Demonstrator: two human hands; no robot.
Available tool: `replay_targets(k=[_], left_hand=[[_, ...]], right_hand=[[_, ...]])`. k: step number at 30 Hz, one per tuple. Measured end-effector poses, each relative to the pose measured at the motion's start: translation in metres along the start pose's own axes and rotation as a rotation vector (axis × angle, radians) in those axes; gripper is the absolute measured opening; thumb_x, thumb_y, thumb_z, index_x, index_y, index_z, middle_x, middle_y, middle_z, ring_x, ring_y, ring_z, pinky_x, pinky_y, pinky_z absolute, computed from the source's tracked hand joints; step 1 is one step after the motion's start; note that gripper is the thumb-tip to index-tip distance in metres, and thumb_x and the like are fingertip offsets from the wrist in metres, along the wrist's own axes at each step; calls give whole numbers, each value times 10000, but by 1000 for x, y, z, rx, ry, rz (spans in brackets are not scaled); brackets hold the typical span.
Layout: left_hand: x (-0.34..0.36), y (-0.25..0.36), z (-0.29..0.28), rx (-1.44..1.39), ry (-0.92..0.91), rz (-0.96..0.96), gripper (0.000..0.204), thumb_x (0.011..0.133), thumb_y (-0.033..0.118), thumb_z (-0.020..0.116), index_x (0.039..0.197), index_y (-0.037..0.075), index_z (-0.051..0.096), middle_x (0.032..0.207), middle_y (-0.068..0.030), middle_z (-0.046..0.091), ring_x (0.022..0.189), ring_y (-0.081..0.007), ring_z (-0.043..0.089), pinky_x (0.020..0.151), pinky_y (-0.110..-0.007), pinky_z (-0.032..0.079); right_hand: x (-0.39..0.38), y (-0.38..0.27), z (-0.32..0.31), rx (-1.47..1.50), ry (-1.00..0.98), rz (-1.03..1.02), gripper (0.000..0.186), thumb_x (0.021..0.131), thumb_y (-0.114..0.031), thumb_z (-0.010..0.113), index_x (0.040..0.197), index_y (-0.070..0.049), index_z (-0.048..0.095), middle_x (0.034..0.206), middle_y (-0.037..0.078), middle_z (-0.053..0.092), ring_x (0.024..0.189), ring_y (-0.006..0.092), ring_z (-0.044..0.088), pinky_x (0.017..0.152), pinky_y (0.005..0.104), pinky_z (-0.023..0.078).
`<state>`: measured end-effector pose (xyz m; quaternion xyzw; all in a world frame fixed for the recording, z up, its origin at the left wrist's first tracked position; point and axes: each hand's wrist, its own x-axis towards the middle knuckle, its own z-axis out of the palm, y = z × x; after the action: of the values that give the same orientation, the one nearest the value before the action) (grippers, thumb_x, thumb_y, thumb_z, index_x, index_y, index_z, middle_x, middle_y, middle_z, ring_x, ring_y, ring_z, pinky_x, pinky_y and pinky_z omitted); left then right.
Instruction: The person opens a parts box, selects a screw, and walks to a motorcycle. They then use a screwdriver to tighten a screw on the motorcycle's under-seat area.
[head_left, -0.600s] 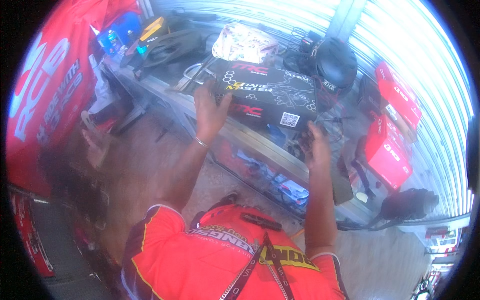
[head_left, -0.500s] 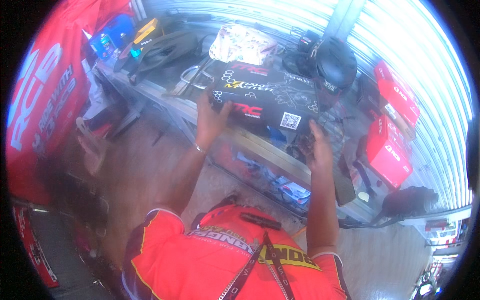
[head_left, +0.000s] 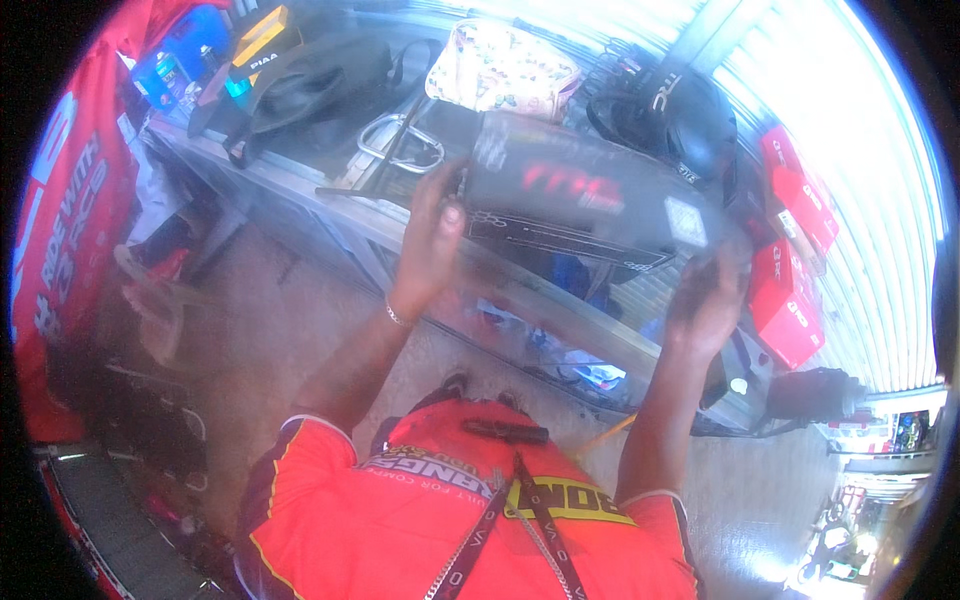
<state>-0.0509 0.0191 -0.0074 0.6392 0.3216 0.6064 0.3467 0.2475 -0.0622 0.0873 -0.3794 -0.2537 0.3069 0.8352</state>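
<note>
A dark cardboard box [head_left: 575, 190], blurred by motion, is gripped at both ends over the front of the glass-topped counter [head_left: 240, 180], its long printed side tilted up. My left hand [head_left: 435, 225] is closed on the box's left end, thumb toward me. My right hand [head_left: 710, 285] grips the right end, its fingers partly blurred. Just behind and left of the box lies a silver metal loop [head_left: 400, 145]. A white patterned pouch [head_left: 500, 70] sits beyond the box.
Black helmet [head_left: 690, 140] at the back right, beside stacked red boxes [head_left: 785, 300]. At the back left are a black bag [head_left: 315, 85], a yellow box [head_left: 265, 40] and blue containers [head_left: 195, 50]. A red banner [head_left: 70, 220] hangs at left; corrugated shutters [head_left: 850, 120] line the back.
The box has moved to the right and turned over toward its long side, now raised and tilted. Both hands have moved with it, the right one farther rightward.
</note>
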Motion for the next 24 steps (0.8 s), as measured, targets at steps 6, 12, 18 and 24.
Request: replay_targets(k=[6,12,18,24], left_hand=[[18,11,3,-2,-16,-92,734,938,394,660,1497,24,360,1440,-201,434,1326,-305,461,1083,-448,414],[33,8,6,-31,2,-157,767,902,281,736,1514,52,336,1436,-190,447,1326,-303,467,1078,-444,418],[37,6,11,-7,3,-228,765,886,184,751,1519,82,333,1401,-178,470,1297,-291,487,1048,-419,453],[36,2,17,71,30,-273,697,901,115,723,1498,71,365,1375,-154,484,1267,-248,502,1033,-375,460]], right_hand=[[44,-11,53,-8,-89,-284,209,933,-58,659,1115,-37,559,1050,109,649,967,218,659,889,353,542],[135,-5,92,-946,-242,-647,376,892,-231,710,1180,-22,588,1130,207,621,1057,325,624,976,414,501],[188,23,111,-1551,-341,-865,487,861,-375,702,1278,-153,584,1449,308,372,1328,452,448,1071,479,433],[219,29,117,-1547,-668,-1325,431,878,-292,691,1272,-159,573,1459,266,381,1285,440,500,1059,465,462]])
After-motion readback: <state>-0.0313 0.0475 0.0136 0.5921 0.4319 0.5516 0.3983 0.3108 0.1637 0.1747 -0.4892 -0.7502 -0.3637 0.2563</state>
